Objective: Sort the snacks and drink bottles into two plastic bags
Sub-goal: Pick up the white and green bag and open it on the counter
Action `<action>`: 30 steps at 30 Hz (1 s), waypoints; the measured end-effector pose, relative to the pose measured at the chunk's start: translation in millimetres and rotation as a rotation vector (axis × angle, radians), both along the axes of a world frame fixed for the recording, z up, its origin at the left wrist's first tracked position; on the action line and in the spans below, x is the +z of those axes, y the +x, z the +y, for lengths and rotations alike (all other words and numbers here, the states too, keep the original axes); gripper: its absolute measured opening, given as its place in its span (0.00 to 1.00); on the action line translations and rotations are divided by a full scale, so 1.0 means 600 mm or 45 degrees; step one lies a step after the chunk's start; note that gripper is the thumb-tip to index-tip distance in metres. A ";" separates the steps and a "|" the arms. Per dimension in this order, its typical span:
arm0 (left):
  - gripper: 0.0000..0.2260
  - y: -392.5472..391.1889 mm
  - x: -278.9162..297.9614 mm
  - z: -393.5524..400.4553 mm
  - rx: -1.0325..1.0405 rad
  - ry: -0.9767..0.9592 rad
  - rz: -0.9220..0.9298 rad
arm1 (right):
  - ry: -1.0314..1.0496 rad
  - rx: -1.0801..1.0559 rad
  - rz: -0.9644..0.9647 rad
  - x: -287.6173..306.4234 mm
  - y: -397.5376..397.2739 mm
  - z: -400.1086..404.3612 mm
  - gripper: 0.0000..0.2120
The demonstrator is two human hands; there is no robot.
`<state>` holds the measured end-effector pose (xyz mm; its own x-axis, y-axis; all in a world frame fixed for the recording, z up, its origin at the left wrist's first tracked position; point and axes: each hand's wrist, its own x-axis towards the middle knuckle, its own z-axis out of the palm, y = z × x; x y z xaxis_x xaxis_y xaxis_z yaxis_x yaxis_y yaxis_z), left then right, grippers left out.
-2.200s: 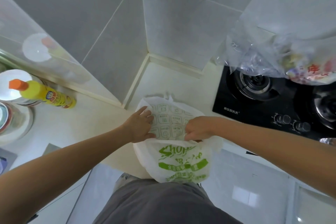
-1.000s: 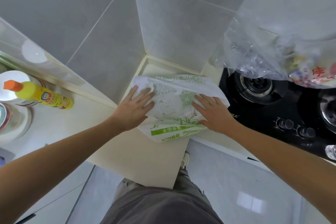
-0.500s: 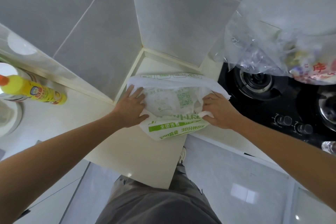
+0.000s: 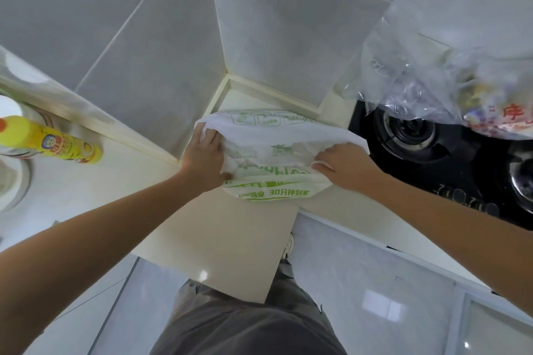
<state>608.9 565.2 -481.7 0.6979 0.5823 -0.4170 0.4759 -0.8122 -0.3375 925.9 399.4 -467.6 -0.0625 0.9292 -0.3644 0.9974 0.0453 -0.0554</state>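
Note:
A white plastic bag with green print [image 4: 274,135] lies on the cream counter [image 4: 227,236] in the wall corner. My left hand [image 4: 203,160] grips its left edge, fingers tucked into the plastic. My right hand [image 4: 346,164] pinches its right edge, fingers curled round a fold. Between the hands the mouth of the bag is spread apart. A clear plastic bag [image 4: 432,81] holding colourful snack packets sits over the black gas hob [image 4: 432,158] at the upper right. No drink bottles show inside either bag.
A yellow spray bottle with an orange cap [image 4: 54,144] lies on the counter at the left, beside a round white lid and a metal pot. Hob knobs [image 4: 461,199] lie near my right forearm. Grey tiled walls close the corner behind the bag.
My hands went from lying flat on the white bag to gripping its two edges. The bag's mouth has been pulled wider apart and its far side lifted.

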 end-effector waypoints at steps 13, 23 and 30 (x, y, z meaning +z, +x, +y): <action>0.17 -0.027 -0.032 -0.073 0.296 -0.389 -0.773 | 0.634 0.355 -0.172 -0.048 0.015 -0.015 0.26; 0.28 -0.002 -0.008 -0.039 -0.316 -0.099 -0.884 | 0.325 0.193 -0.025 -0.048 0.003 0.005 0.42; 0.23 0.010 -0.025 0.004 -0.150 -0.252 -0.613 | 0.480 0.260 -0.152 -0.072 -0.001 0.006 0.25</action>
